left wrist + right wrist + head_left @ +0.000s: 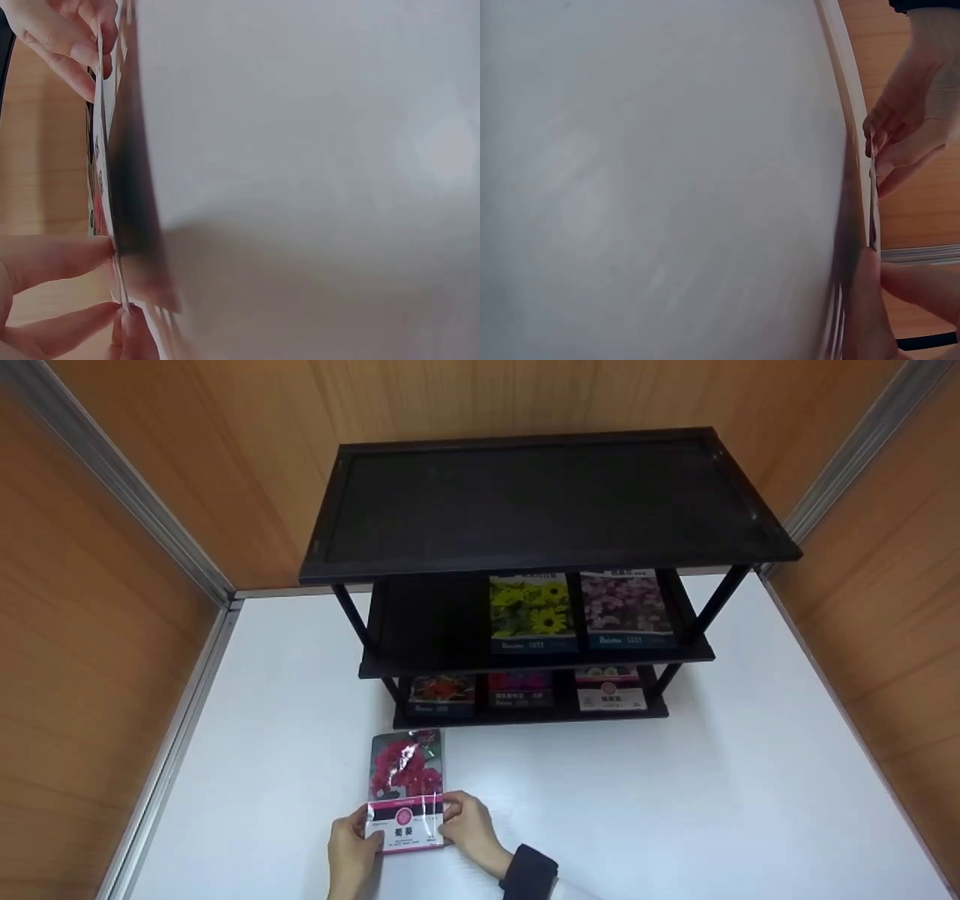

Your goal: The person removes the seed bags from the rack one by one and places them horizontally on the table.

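Pink-flowered and glossy, a packet (406,780) is pinched along opposite edges by the left hand (351,851) and right hand (474,831). Beyond it I see a black rack (551,502).

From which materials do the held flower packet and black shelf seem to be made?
Flower packet: probably glossy plastic film or coated paper, since glare streaks cross its printed front. Black shelf: perhaps plastic or painted metal, dull, as its smooth top shows no visible grain.

White table (750,795): black three-tier rack (555,502) stands on it; middle shelf (431,622): yellow flower packet (531,615), pale purple flower packet (628,611); bottom shelf (525,721), left to right: orange flower packet (442,695), purple-pink flower packet (520,691), pink-and-white packet (611,694)
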Demonstrator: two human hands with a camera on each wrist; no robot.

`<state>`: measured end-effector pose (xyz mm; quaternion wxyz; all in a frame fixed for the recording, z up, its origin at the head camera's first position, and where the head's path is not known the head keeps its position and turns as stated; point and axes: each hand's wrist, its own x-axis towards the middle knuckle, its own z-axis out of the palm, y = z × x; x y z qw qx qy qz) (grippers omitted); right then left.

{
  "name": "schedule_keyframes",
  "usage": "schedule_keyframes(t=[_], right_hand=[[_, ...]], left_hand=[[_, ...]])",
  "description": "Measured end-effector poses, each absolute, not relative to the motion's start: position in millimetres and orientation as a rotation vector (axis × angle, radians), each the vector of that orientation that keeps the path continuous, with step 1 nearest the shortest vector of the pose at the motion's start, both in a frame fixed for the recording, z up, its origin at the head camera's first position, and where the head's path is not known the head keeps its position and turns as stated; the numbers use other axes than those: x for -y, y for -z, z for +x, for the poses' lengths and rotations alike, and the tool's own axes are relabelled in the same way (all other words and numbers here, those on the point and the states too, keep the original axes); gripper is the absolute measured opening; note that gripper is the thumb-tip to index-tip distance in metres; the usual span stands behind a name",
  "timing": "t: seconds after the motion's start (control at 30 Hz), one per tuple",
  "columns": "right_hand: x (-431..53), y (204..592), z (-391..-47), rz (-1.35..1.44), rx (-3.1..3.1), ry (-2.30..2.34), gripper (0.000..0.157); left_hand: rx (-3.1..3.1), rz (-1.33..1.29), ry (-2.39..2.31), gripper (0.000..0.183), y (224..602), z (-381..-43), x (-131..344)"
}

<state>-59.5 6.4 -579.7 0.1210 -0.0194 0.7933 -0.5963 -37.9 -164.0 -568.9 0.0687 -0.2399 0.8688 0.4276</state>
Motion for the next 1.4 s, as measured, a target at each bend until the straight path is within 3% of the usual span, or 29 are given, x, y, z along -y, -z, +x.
schedule_keyframes(t=[0.63, 0.9, 1.23, 1.4], right_hand=[[-4.2, 580.7, -57.9, -0.136, -2.384, 1.627, 0.047], [-14.1, 570.2, -61.7, -0.222, -2.405, 1.533, 0.041], [-48.4, 556.7, -68.7, -0.402, -2.348, 1.580, 0.031], [-69.5, 548.6, -69.0, -0.491, -2.425, 1.512, 0.030]], left_hand=[[-2.653, -0.650, -1.239, 0.049, 571.0, -36.3, 162.6], [-2.775, -0.594, -1.139, 0.055, 565.7, -40.0, 152.0], [-3.120, -0.167, -0.938, 0.050, 561.2, -41.5, 125.6], [-3.204, 0.025, -0.677, 0.058, 565.5, -42.9, 119.6]])
